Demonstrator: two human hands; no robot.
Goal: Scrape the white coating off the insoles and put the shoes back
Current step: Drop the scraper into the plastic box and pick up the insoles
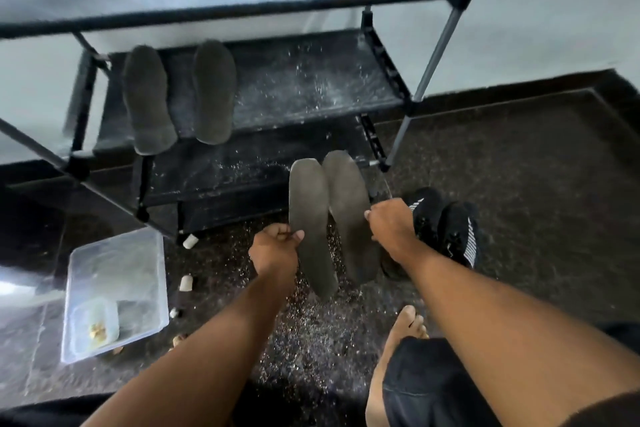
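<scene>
My left hand [277, 246] pinches the edge of a grey insole [310, 218] held upright over the floor. My right hand [391, 229] grips a second grey insole [349, 218] right beside it, their long edges almost touching. Both insoles look dark grey with little white on them. Two black shoes [446, 229] with white stripes stand on the floor just right of my right hand. Two more grey insoles [147, 97] [214, 90] lie on the middle shelf of the black shoe rack [311, 87].
White flakes cover the rack shelves and the dark speckled floor [311, 329] below my hands. A clear plastic box [117, 291] with a smaller tub inside sits at the left. Small white pieces [186, 282] lie near it. My bare foot [408, 322] rests at lower right.
</scene>
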